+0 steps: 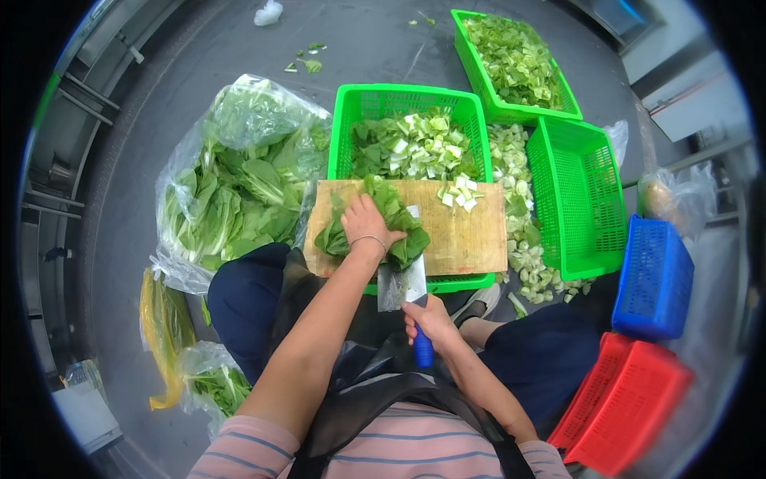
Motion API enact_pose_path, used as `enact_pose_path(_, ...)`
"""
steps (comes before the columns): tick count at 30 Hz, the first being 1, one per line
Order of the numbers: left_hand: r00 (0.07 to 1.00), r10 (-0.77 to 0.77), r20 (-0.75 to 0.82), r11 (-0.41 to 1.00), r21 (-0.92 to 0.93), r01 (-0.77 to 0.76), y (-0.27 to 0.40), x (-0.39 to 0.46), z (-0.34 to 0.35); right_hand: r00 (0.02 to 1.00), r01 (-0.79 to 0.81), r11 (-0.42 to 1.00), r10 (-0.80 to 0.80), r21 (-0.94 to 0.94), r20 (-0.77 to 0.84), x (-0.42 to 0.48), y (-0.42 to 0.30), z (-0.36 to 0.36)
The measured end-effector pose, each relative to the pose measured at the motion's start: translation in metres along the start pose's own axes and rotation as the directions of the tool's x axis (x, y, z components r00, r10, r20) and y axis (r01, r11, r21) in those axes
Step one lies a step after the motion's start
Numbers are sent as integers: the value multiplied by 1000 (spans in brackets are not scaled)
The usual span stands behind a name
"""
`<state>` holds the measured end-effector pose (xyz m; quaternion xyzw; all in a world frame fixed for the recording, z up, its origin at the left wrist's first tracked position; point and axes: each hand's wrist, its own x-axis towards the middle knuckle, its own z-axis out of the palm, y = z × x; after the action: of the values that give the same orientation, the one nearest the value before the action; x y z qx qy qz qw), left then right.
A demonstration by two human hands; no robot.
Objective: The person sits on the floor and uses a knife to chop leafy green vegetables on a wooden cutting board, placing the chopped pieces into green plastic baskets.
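Observation:
Fingers spread, my left hand point(365, 226) presses a bunch of leafy greens point(402, 223) onto a wooden cutting board point(467, 239). My right hand point(432, 323) grips the blue handle of a cleaver point(404, 286). Its broad blade reaches over the board's near edge, and part of it is hidden under the leaves. The board lies across a green plastic basket point(413, 90). Chopped greens point(413, 143) with white stem pieces fill the basket's far part. A few cut stems point(461, 193) rest at the board's far right.
Whole greens point(239, 191) fill a clear plastic bag at left. Another green basket point(508, 60) holds cut leaves; one beside it point(580, 197) stands tilted. Stem ends point(532, 269) lie heaped on the floor. Blue point(652, 278) and red point(628, 401) baskets stand right. A yellow bag point(164, 341) lies left.

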<state>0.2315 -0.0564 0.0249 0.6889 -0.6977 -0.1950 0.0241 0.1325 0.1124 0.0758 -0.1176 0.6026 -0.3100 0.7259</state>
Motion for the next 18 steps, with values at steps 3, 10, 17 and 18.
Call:
enact_pose_path(3, 997, -13, -74, 1000, -5, 13, -1, -11, 9, 1000, 6, 1000, -5, 22, -27, 1, 9, 0)
enact_pose_path(10, 996, -81, 26, 997, 23, 80, -10, 14, 21, 999, 12, 1000, -13, -10, -30, 0, 3, -16)
enact_pose_path(17, 989, -117, 93, 992, 61, 111, -14, 39, 13, 839, 256, 671, -512, -696, -184, -34, -13, -49)
enact_pose_path(18, 990, -114, 78, 992, 63, 109, -13, 40, 12, 762, 300, 466, -642, -832, -85, -32, -21, -50)
